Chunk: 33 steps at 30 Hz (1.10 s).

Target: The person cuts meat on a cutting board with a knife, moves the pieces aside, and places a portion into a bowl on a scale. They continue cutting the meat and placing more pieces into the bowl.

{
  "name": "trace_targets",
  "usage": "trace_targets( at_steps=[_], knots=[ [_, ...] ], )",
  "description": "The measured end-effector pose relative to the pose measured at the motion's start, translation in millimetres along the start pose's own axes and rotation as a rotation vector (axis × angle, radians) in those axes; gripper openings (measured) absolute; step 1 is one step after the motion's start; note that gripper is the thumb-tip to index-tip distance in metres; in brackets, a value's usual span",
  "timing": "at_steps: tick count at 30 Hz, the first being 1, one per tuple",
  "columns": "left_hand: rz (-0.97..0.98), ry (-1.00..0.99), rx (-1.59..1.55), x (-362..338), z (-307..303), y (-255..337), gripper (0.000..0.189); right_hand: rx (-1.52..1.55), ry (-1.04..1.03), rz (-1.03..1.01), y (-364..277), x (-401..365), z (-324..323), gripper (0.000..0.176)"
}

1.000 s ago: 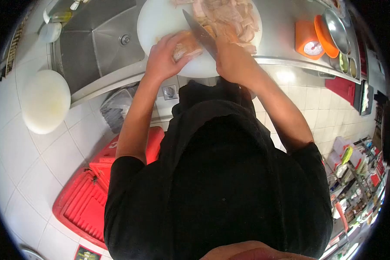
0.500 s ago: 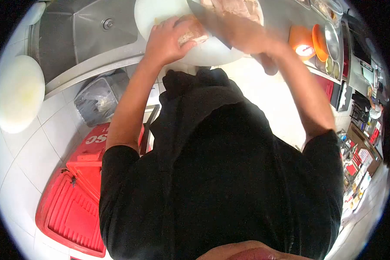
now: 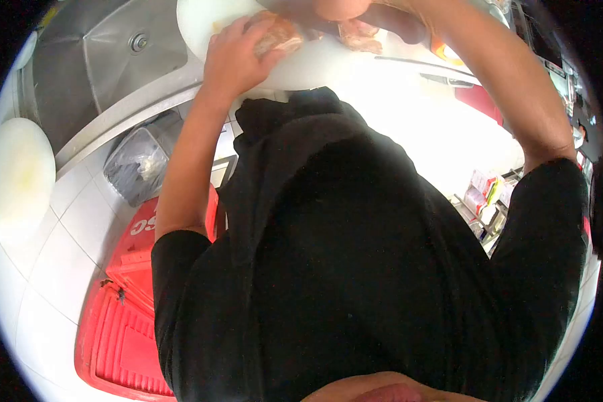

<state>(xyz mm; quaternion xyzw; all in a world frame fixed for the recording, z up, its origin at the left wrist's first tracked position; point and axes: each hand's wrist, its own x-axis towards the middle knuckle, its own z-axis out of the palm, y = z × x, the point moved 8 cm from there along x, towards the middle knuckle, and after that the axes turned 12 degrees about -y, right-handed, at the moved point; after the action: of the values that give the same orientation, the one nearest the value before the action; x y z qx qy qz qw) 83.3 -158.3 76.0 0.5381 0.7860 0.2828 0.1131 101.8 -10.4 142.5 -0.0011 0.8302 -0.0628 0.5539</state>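
My left hand (image 3: 238, 57) is closed around a chunk of meat (image 3: 281, 40), pressing it on the round white cutting board (image 3: 191, 30). At the top edge of the view, my right hand (image 3: 342, 8) grips a large knife (image 3: 403, 25). Its dark handle sticks out to the right below my wrist, and the blade lies over the far side of the chunk, partly out of view. Another piece of meat (image 3: 360, 39) lies on the board below my right hand.
A steel sink (image 3: 80, 60) is to the left. Beneath the counter's edge stand a clear bin with a plastic liner (image 3: 139, 164) and a red cooler box (image 3: 130, 335). A second round white board (image 3: 17, 177) leans at far left. An orange container (image 3: 441, 50) sits right.
My right hand and the knife have moved farther away across the board, with the right elbow lifted outward. The left hand stays on the meat chunk. The whole view has shifted slightly.
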Motion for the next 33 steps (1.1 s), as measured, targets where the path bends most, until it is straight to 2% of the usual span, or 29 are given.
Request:
trace_targets(
  at_steps=[2, 5, 8, 11, 12, 15, 17, 19, 22, 25, 26, 29, 31, 33],
  knots=[
    [0.0, 0.002, 0.02, 0.7, 0.6, -1.1, 0.056, 0.065, -0.044, -0.055, -6.8, -5.6, -4.8, 0.035],
    [0.017, -0.002, 0.005, 3.2, 12.8, -12.4, 0.055, -0.06, -0.019, -0.101, -20.0, -20.5, -13.7, 0.035],
    [0.002, -0.04, -0.006, 3.0, 20.6, -16.6, 0.056, 0.039, -0.177, -0.051, -20.5, -9.6, -6.3, 0.035],
    [-0.03, -0.094, 0.04, -1.0, 23.1, -8.3, 0.057, 0.022, -0.125, -0.098, -17.0, 54.3, 17.9, 0.031],
    [-0.042, -0.107, 0.063, -1.5, 23.5, -6.0, 0.058, -0.025, -0.029, -0.1, -11.2, 69.0, 23.8, 0.026],
    [-0.044, -0.066, 0.06, -7.1, 21.9, -0.1, 0.058, 0.252, 0.102, -0.092, -11.9, 24.2, 31.4, 0.022],
    [-0.043, -0.073, 0.046, -5.8, 20.0, 4.4, 0.058, 0.34, 0.174, -0.103, -17.6, 0.1, 39.4, 0.029],
    [-0.039, -0.066, 0.03, -8.8, 19.4, 1.0, 0.058, 0.411, 0.25, -0.149, -30.4, -38.5, 46.7, 0.052],
    [0.026, -0.044, 0.043, -10.4, 23.0, 5.4, 0.058, 0.444, 0.346, -0.159, -24.8, -37.6, 66.8, 0.047],
    [0.026, -0.028, 0.115, -6.8, 22.0, 5.4, 0.059, 0.574, 0.163, 0.015, -16.7, -13.6, 64.5, 0.041],
    [0.017, -0.032, 0.128, -6.0, 19.8, 4.6, 0.059, 0.458, 0.185, -0.052, -22.8, -13.1, 60.1, 0.036],
    [0.023, -0.051, 0.145, -7.0, 15.8, 13.5, 0.06, 0.465, 0.213, 0.012, -17.5, -7.9, 76.1, 0.032],
    [0.032, -0.066, 0.143, -7.0, 12.8, 17.9, 0.061, 0.412, 0.35, -0.034, -16.0, -1.8, 85.6, 0.029],
    [0.043, -0.091, 0.125, -10.3, 14.5, 25.6, 0.061, 0.345, 0.3, -0.036, -19.0, 9.0, 97.5, 0.056]
  ],
)
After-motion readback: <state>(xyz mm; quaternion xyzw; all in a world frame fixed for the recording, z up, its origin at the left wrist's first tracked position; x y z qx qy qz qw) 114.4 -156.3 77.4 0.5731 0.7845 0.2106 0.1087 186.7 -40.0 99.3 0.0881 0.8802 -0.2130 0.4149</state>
